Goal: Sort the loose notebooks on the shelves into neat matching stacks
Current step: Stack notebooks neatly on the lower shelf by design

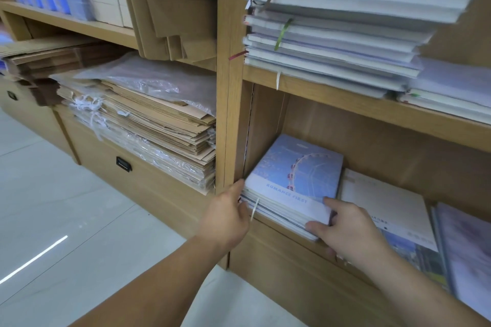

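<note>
Stack of blue Ferris-wheel notebooks (295,180), front corners gripped by left hand (225,218) and right hand (350,228).

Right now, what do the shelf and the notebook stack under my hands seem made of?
Shelf: wood or wood-look laminate, matte, faint grain lines. Notebook stack: paper, white page edges; top cover looks like smooth printed card, possibly film-wrapped.

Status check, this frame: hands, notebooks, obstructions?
Left hand grips Ferris-wheel notebook stack at left edge; right hand pinches front right corner. Cream notebook lies close on its right.
</note>
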Demonstrator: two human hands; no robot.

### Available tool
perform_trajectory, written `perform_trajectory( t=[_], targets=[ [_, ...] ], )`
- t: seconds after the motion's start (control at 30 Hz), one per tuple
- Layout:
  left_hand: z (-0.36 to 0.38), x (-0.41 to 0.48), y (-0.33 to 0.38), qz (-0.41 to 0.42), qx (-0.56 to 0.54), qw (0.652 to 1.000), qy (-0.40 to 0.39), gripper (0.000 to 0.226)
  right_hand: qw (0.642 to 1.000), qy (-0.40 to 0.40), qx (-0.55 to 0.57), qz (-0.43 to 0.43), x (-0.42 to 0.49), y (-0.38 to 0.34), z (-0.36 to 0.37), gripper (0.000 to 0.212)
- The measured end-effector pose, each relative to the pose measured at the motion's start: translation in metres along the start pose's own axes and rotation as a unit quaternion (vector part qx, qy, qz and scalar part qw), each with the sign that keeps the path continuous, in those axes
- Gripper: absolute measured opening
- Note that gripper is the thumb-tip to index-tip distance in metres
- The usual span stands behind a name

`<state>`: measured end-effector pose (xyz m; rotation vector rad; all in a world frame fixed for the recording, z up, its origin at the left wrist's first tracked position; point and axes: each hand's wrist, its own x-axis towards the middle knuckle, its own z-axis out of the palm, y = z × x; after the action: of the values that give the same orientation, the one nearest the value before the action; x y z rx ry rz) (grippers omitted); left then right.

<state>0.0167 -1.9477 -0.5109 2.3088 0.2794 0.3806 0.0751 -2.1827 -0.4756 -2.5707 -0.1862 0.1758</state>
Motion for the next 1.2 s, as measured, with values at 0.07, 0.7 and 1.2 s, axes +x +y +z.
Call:
perform_trajectory(
  t=[0.07,0.7,1.2],
  targets=[
    [-0.008,-0.005,0.002,0.014,0.002,1.000,0.023,0.033,1.000,0.005,-0.017,-0.001,-0.007,-0.004,-0.010,0.056],
    [-0.172,-0.049,0.203,0.138,-0.146,0.974,0.100,0.024,0.958,0.200,-0.052,-0.197,-0.136,-0.125,-0.249,0.031],
    [-0.064,-0.037,0.279,0.132,-0.094,0.984,-0.070,0.073,0.980,0.156,-0.120,0.025,-0.108,-0.018,-0.300,0.070]
  ],
)
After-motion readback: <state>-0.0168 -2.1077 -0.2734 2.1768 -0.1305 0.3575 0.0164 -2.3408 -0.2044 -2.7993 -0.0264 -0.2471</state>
